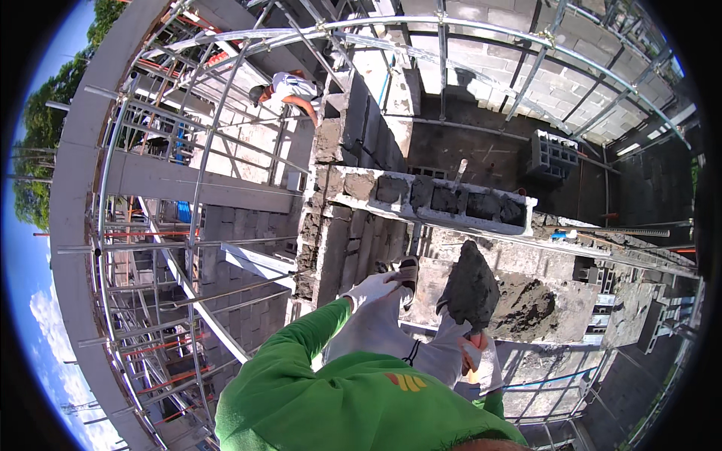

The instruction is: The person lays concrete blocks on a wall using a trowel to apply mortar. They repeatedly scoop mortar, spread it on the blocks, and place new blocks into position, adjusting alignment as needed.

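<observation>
Trowel (470,289), loaded with a heap of grey mortar, centre-right of the frame; blade pointed up-frame toward the wall, handle at lower centre-right. Right hand (479,359), in a pale glove, closed around the trowel handle. Left hand (374,288), white-gloved, on a green sleeve, held out at frame centre with fingers loosely together, gripping nothing that can be made out, just beside the person's shoe. Block wall (421,197), grey concrete, upper centre: the top course shows hollow cells, several packed with dark mortar, ragged joints down its left face. Mortar pile (526,304), dark and wet, on a flat board immediately right of the trowel. Scaffold tubes (210,143), galvanised, filling the left half and arching across the top. Second person (289,90), pale shirt, bent over at upper left-centre, well apart. Loose hollow block (553,150) standing at upper right. Handling note, as a judgement: keep the blade level so the load does not slide off before it is over the course, carry it low and close to the wall, and tip it along the block edge rather than dropping it from height; footing on the platform wants care.
</observation>
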Motion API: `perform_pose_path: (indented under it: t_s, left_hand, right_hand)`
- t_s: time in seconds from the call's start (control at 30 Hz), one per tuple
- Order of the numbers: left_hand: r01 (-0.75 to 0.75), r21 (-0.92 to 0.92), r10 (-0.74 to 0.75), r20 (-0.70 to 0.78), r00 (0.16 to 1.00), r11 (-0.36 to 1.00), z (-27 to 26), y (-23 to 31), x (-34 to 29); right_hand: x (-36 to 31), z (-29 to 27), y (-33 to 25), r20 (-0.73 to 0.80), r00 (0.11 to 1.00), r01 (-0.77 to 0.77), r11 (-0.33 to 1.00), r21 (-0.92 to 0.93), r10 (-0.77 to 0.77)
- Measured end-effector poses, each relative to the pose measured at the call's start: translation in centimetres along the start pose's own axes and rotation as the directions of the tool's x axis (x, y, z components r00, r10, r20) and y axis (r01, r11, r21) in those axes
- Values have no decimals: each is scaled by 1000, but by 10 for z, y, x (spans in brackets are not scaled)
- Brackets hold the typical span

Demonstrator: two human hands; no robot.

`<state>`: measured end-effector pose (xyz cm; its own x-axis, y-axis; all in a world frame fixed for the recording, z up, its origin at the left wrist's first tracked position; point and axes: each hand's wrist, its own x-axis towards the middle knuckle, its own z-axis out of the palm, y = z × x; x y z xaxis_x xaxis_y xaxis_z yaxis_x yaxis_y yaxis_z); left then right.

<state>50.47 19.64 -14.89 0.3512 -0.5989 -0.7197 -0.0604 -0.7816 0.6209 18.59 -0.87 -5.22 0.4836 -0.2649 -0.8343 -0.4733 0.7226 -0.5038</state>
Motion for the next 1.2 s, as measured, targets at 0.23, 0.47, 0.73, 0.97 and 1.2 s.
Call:
perform_pose_path:
  t_s: [0.23,0.47,0.73,0.97,1.2]
  left_hand:
    - [236,-323,-318,-232,919,916,13,-136,-160]
    - [173,-979,-735,40,677,106,137,-176,-263]
    - [-53,-995,-847,45,529,-86,168,-204,-244]
    - [-84,-990,-871,62,488,-118,159,-209,-241]
    - [-112,-986,-867,52,496,-122,153,-198,-234]
  right_hand:
    - [101,182,-93,277,960,146,904,-403,-31]
    - [263,350,-131,496,852,315,922,-227,-169]
    - [401,524,-194,681,691,132,969,210,-242]
    - [483,589,-227,790,383,-537,581,612,-479]
    - [430,559,-228,832,493,-329,830,451,-256]
